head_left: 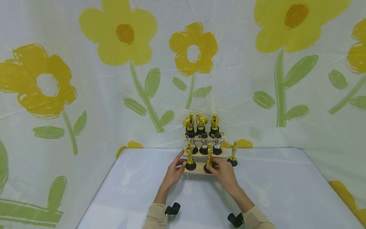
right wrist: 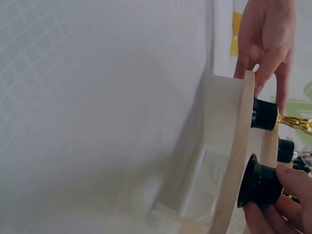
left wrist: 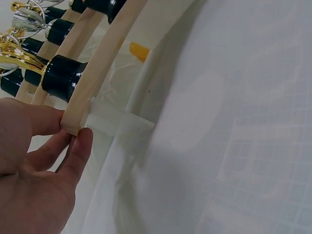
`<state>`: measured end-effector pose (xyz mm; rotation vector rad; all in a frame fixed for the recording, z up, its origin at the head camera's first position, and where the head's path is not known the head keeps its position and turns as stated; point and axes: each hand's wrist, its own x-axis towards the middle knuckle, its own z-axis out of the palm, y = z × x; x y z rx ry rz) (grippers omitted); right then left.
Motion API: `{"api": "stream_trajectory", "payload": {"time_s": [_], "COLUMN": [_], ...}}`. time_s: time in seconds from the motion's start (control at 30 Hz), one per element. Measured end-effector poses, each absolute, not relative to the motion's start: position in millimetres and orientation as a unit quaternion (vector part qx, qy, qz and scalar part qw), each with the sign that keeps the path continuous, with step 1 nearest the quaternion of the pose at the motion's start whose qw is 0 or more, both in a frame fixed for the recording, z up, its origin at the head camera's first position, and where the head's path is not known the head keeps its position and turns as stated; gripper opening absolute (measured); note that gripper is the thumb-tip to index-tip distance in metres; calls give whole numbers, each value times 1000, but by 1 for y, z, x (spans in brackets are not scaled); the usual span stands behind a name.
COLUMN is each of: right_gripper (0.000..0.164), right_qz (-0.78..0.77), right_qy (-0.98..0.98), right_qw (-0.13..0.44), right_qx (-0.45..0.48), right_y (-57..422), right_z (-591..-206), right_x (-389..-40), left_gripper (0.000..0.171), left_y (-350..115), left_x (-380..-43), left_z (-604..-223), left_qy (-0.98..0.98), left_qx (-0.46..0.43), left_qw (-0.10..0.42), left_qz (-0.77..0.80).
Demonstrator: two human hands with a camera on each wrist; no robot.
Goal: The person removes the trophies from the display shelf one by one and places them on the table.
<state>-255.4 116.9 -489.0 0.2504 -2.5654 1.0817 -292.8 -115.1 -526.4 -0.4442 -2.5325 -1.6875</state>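
Note:
A wooden three-step stand [head_left: 197,169] holds rows of small trophies. My left hand [head_left: 174,173] pinches the left end of its lowest shelf [left wrist: 100,63] between thumb and fingers. A gold figurine trophy [head_left: 190,156] with a black base stands upright near that end. Farther right, my right hand [head_left: 224,173] grips a second figurine trophy [head_left: 209,152] just above its black base [right wrist: 261,183]. That base is tilted slightly against the shelf in the right wrist view, its edge right at the wood. Another gold figurine trophy [head_left: 234,152] stands on the table right of the stand.
Three silver cups [head_left: 204,139] fill the middle shelf. Gold hand-shaped trophies, one a thumbs-up [head_left: 189,121], stand along the top shelf. The stand is near the back of the white table [head_left: 143,178], before a flower-print cloth [head_left: 228,79].

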Motion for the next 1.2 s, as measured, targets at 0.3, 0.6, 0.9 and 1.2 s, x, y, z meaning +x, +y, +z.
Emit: {"api": "stream_trajectory", "payload": {"time_s": [0.3, 0.6, 0.9, 1.2], "right_gripper": [33, 31, 28, 30], "right_qz": [373, 364, 350, 370], "right_qy": [-907, -910, -908, -900], "right_qw": [180, 188, 224, 227], "right_qx": [75, 61, 53, 43], "right_y": [136, 158, 176, 196], "right_z": [-485, -488, -493, -496], "right_x": [-249, -246, -244, -242], "left_gripper": [69, 66, 64, 64], "left_y": [-115, -112, -112, -113], "left_x": [-293, -286, -271, -272], "left_z": [-525, -518, -492, -494], "left_qy": [-823, -818, -814, -813], "left_qx": [-147, -151, -171, -172], "left_qw": [34, 43, 32, 33], "left_qz": [-547, -554, -554, -555]}}
